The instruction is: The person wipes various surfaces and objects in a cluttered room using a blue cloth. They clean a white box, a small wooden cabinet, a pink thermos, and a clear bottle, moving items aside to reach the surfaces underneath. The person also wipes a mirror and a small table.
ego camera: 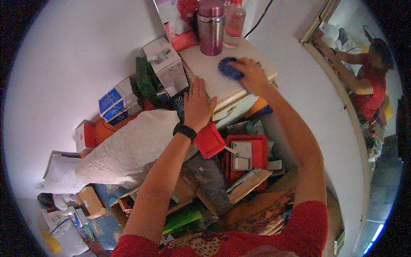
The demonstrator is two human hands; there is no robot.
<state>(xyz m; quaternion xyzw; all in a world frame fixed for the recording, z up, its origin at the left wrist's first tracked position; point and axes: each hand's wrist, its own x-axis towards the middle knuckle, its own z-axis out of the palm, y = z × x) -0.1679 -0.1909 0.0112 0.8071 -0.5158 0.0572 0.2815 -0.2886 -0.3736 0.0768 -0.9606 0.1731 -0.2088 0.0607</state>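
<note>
My right hand [253, 75] is closed on a dark blue pad [230, 68], perhaps a brush or sponge, against the pale top of a small cabinet [208, 75]. The pad looks blurred. My left hand [197, 104], wearing a black wristband, lies flat with fingers extended, beside the cabinet's left edge; whether it touches the edge I cannot tell. Behind the blue pad a pink and silver metal flask [211, 32] stands upright, next to a clear bottle [234, 24] with a red cap. A white box [167, 67] leans left of the cabinet top.
Below my left wrist is a red plastic container [210, 141]; lower right, a red tray [263, 144] holds a white device. White quilted fabric [135, 147] covers something at left, near blue and white boxes [112, 106]. Cardboard boxes [91, 202] sit lower left. A framed mirror [340, 77] reflects a person.
</note>
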